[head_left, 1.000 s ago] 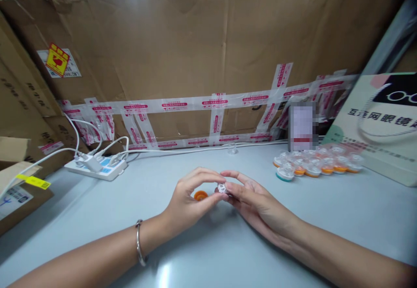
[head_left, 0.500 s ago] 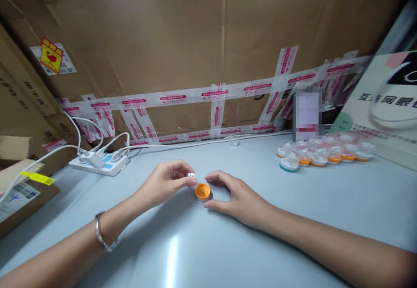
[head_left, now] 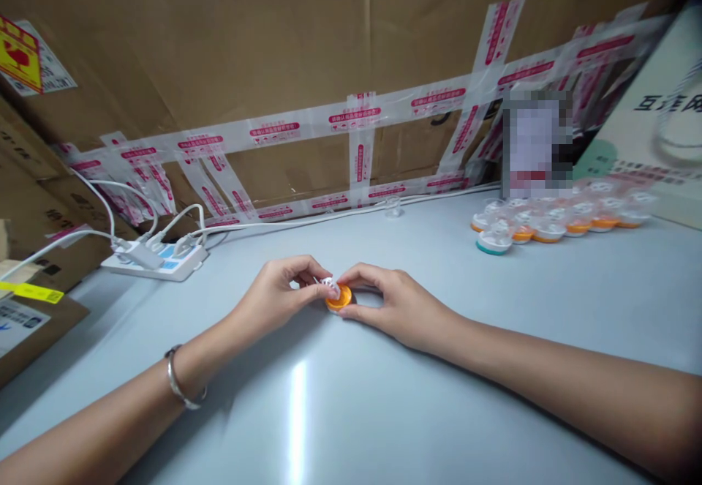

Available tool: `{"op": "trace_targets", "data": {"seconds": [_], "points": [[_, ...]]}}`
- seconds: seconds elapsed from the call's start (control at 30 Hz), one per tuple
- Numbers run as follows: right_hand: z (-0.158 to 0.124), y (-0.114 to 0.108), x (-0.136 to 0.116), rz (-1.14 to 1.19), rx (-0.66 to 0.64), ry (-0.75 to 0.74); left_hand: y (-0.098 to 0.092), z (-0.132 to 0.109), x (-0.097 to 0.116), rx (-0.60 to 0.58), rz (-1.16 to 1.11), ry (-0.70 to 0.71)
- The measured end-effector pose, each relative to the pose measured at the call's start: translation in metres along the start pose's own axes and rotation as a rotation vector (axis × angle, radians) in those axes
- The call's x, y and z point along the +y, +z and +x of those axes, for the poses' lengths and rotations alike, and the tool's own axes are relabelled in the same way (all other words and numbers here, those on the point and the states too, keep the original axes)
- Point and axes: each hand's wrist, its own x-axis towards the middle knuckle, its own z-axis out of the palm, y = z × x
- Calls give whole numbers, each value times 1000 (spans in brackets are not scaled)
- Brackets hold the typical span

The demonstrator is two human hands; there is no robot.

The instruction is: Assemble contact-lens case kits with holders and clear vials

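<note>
An orange round cup (head_left: 338, 298) rests on the pale grey table (head_left: 351, 397) between both hands. My left hand (head_left: 293, 287) pinches a small white piece with dark marks (head_left: 329, 284) at the cup's upper left rim. The lower part of that piece is covered by my fingertips. From the right side, my right hand (head_left: 400, 302) holds the cup between thumb and fingers.
Several clear-topped pieces with orange or teal bases (head_left: 548, 229) stand at the back right by a blurred upright device (head_left: 529, 141). A power strip (head_left: 159, 258) with white cables lies back left. A small clear piece (head_left: 393, 208) sits near the taped cardboard (head_left: 274, 46).
The white piece in my left hand has moved right, onto the orange cup's edge. My right hand has closed in on the cup. The camera view has tilted down.
</note>
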Motion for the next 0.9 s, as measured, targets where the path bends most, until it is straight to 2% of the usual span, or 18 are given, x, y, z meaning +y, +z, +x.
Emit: {"op": "trace_targets", "data": {"seconds": [0.2,0.33,0.53,0.7,0.8,0.9], "points": [[-1,0,0,-50,8,13,4,-1,10,27,203,181],[-2,0,-1,-84,20,16,6,-2,10,-7,311,287],[-2,0,0,-103,18,-15,9,-4,11,6,288,215],[-3,0,1,-17,32,-41,6,-7,9,13,221,180],[-3,-1,0,65,55,-11,3,-8,3,48,115,165],[-4,-2,-1,130,55,28,4,-8,-1,35,-69,70]]}}
